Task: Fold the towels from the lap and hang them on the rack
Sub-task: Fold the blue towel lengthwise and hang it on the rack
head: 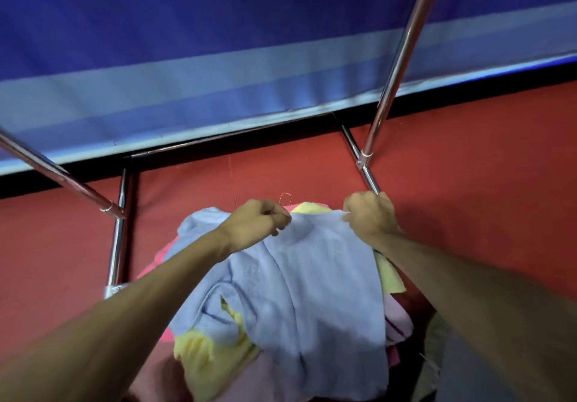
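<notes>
The chrome rack [404, 48] stands on the red floor [468, 158] just beyond the lap, where a heap of yellow and pink towels [203, 358] lies under a pale blue towel [312, 276]. That towel's far edge is raised between both hands. The left hand [259, 223] pinches one end with its fingers curled tight, and the right hand [370, 214] pinches the other, fingers closed on the cloth.

Both hands up front, left hand [259, 222] and right hand [368, 214] each pinching the far edge of a light blue towel [312, 292] lying over yellow and pink towels [203, 358] on the lap, chrome rack [402, 54] on the red floor [468, 151] ahead.
</notes>
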